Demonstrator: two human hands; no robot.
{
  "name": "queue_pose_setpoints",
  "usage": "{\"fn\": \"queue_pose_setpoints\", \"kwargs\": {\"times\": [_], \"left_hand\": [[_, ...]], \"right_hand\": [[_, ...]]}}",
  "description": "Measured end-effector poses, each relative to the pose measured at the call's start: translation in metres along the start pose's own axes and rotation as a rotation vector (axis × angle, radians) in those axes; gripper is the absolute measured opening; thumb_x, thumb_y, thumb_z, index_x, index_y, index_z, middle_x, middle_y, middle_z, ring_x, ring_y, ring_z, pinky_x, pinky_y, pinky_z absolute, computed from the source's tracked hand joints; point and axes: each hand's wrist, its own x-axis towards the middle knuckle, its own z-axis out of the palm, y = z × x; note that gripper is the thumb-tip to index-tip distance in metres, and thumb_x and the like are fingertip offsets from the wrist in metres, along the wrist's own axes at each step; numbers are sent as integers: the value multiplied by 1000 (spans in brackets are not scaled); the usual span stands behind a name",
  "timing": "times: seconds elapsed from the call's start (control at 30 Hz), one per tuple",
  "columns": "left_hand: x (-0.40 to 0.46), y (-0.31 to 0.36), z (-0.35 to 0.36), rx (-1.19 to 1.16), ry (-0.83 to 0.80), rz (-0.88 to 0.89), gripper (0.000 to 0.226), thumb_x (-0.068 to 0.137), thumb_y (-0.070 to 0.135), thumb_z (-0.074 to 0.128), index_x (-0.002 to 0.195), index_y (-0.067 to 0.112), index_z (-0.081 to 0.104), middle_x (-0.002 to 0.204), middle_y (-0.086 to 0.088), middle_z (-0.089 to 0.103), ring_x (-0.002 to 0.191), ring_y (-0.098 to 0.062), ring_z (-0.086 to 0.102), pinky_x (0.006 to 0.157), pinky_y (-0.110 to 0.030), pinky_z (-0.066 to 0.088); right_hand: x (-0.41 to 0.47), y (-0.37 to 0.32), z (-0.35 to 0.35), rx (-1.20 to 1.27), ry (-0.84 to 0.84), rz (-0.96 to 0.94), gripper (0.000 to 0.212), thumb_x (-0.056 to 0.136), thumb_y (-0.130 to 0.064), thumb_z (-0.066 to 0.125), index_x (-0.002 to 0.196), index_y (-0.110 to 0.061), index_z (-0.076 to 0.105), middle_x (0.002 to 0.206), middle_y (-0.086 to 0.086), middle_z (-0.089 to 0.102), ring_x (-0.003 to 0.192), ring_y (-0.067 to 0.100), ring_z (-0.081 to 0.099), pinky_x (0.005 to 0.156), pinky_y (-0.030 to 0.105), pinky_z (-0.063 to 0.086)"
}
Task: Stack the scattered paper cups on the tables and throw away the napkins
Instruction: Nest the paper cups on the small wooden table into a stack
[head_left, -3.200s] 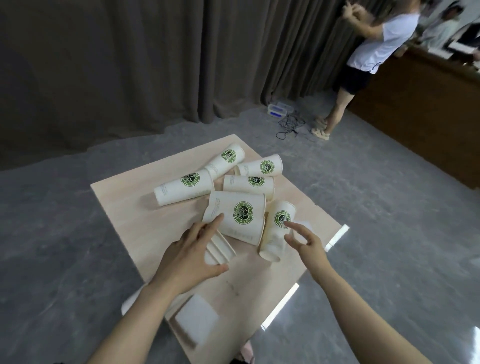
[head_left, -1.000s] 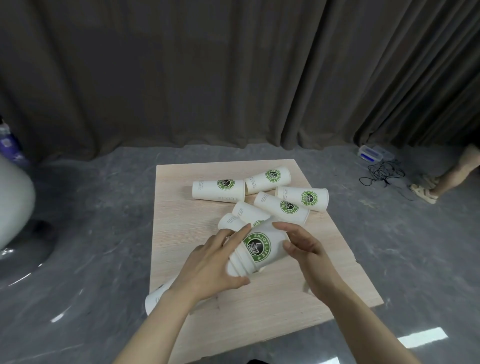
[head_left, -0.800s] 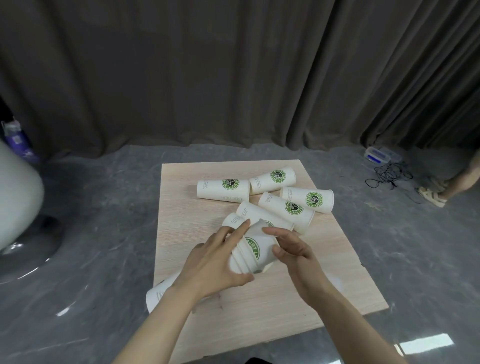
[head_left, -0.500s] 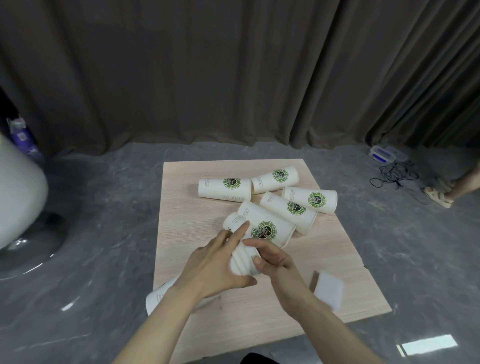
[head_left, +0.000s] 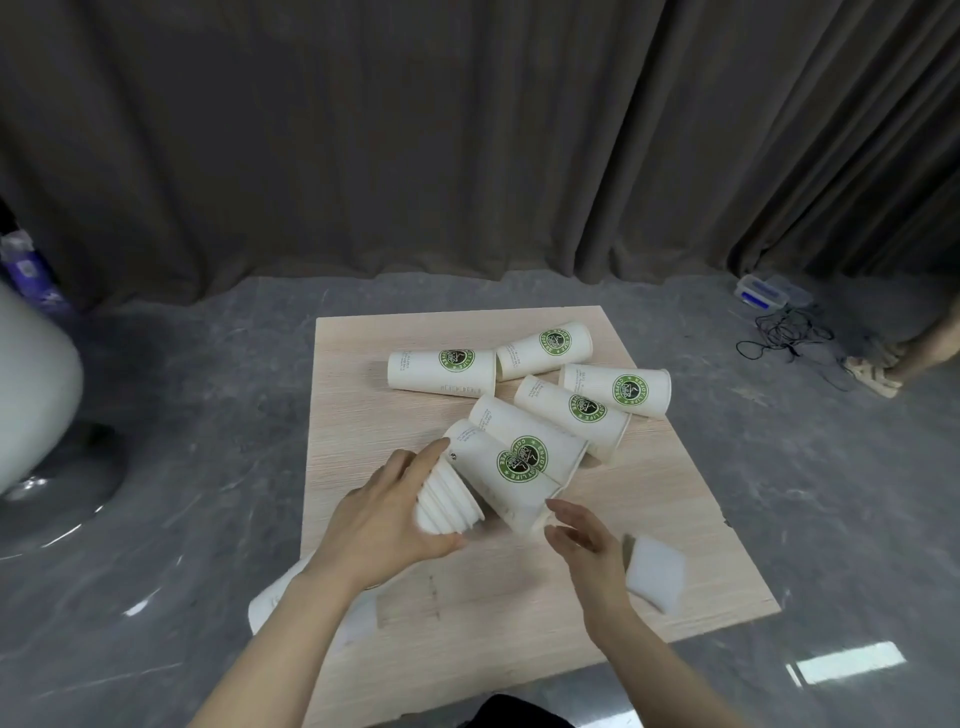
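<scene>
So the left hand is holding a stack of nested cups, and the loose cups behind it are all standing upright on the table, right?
Not quite. The head view shows the left hand holding the stack of nested cups, but the loose cups behind it lie on their sides on the table, not upright.

Dim rm, floor glare, blurry edges

Left hand (head_left: 384, 525) around nested cup stack (head_left: 448, 498); right hand (head_left: 589, 545) beside
</scene>
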Motion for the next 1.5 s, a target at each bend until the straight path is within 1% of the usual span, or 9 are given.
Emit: {"fn": "queue_pose_setpoints", "kwargs": {"times": [0.13,0.23,0.3,0.5,0.63,0.73,0.83,1.1,1.5], "left_hand": [[-2,-1,0,6,-8,2,102,69,70,65,147,48,3,126,22,33,115,-1,42,81,-25,45],[-4,-2,-1,13,-20,2,101,70,70,64,146,49,1,125,23,32,113,-1,42,79,-23,44],[-5,-3,-3,13,-19,1,101,69,70,64,146,50,2,125,23,33,113,-1,42,79,-24,44],[-10,-8,-5,15,-24,-5,101,69,70,64,146,50,2,127,23,32,113,0,42,82,-23,44],[-10,-10,-5,11,-34,-6,101,70,69,64,146,50,1,127,23,32,113,0,41,84,-23,43],[-8,-8,-4,7,-40,6,101,70,69,64,146,50,0,127,24,31,114,1,40,84,-22,42],[-3,-4,-3,6,-40,23,101,70,69,64,146,50,0,129,24,30,115,1,40,82,-22,41],[4,8,0,7,-4,57,102,70,68,65,147,51,1,126,23,31,113,0,40,79,-22,40],[0,23,4,-17,28,116,99,71,67,64,140,59,-6,126,24,31,111,2,42,76,-19,36]], "right_hand": [[13,6,11,-24,25,17,30,81,6,65,92,-21,73,92,-2,66,82,16,52,78,21,43],[23,4,22,-51,36,19,27,81,8,64,87,-17,72,70,0,52,70,15,48,68,20,40],[27,4,28,-63,44,14,28,81,11,63,85,-16,70,65,0,46,66,15,45,65,21,38],[26,2,30,-9,58,8,27,84,16,56,92,-7,68,85,5,66,74,13,54,59,6,42],[18,-11,22,28,63,-26,26,85,13,57,94,-9,68,81,-2,65,80,12,55,60,7,43],[9,-27,12,89,54,-63,26,87,10,57,97,-11,68,88,-3,68,83,9,58,58,5,44],[5,-43,-3,103,38,-117,30,86,9,58,101,-15,68,94,-4,71,88,8,62,68,14,46],[4,-79,-40,152,42,-332,31,86,11,56,104,-12,66,90,-14,73,85,-3,62,69,10,47],[4,-84,-45,110,-155,-370,28,89,12,50,106,-6,63,73,-17,66,70,-6,57,63,7,42]]}}
